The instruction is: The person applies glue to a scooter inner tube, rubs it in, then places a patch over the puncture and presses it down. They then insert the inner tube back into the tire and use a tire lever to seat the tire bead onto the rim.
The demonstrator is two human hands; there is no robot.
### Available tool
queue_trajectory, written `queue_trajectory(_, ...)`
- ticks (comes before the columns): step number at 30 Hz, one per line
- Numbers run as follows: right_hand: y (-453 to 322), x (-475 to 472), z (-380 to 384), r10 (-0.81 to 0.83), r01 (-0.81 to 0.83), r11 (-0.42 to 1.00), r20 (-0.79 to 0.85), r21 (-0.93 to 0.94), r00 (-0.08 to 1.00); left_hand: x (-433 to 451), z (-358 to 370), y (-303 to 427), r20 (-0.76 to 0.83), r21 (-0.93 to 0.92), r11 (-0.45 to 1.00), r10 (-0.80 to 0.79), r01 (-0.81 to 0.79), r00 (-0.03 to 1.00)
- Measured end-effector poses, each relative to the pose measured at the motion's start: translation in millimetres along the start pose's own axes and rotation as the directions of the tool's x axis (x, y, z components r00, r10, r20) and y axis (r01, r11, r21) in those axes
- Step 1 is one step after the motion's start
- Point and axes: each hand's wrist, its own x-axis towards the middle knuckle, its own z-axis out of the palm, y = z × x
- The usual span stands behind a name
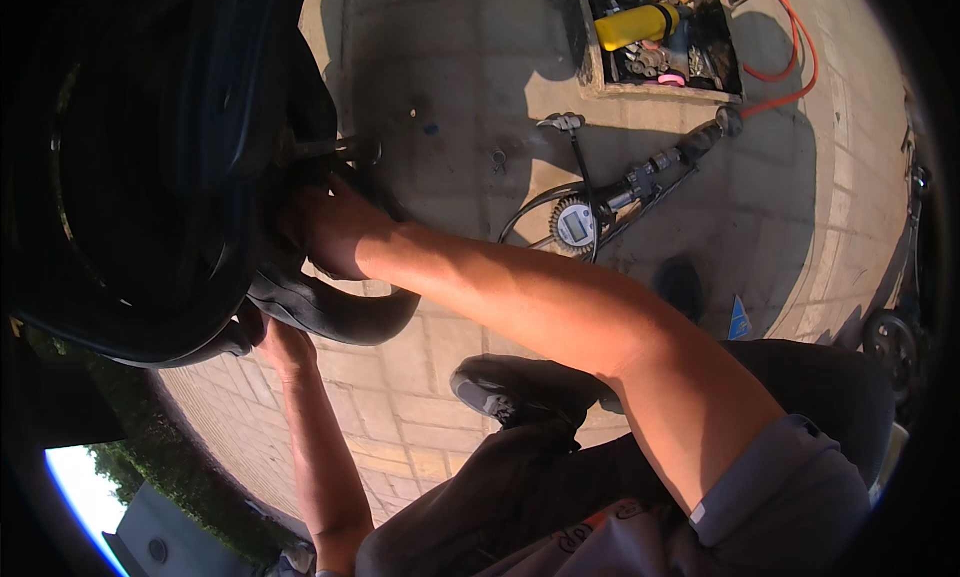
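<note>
My right hand (337, 224) reaches into the shadow beneath a dark vehicle part, its fingers mostly hidden. Just above that hand a metal bolt or axle end (360, 150) sticks out. My left hand (281, 344) is lower and to the left, at the underside of the black rounded part (187, 329), fingertips out of sight behind it. Between my hands hangs a loose black rubber inner tube (360, 310), curved in a loop. Whether either hand grips the tube or only touches something cannot be made out.
A tyre inflator with a digital gauge (575, 224) lies on the paving, joined to an orange air hose (806, 74). Beyond it stands an open toolbox (667, 93) holding a yellow bottle (634, 27) and metal parts. My shoe (484, 393) rests on the paving. A hedge (180, 464) lies left.
</note>
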Motion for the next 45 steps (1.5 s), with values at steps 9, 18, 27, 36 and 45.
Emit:
queue_trajectory(9, 27, 63, -26, -0.378, 0.320, 0.925, 0.579, 0.204, 0.723, 0, -7, -4, 0.051, 0.028, 0.999, 0.019, -0.021, 0.999)
queue_trajectory(18, 27, 81, -19, -0.263, 0.320, 0.945, 0.725, 0.062, 0.636, -2, 9, 15, 0.034, 0.164, 0.986, -0.025, 0.019, 0.999)
queue_trajectory(27, 27, 89, -16, -0.105, 0.279, 0.952, 0.715, -0.130, 0.691, -5, 26, 58, 0.094, 0.416, 0.909, -0.034, -0.008, 0.995)
queue_trajectory(36, 28, 102, -20, -0.049, 0.249, 0.948, 0.681, -0.199, 0.730, 1, 21, 40, 0.162, 0.249, 0.968, -0.050, 0.008, 0.986)
queue_trajectory(45, 25, 99, -23, -0.029, 0.237, 0.944, 0.660, -0.228, 0.751, -1, 29, 33, 0.046, 0.343, 0.921, 0.179, -0.184, 0.983)
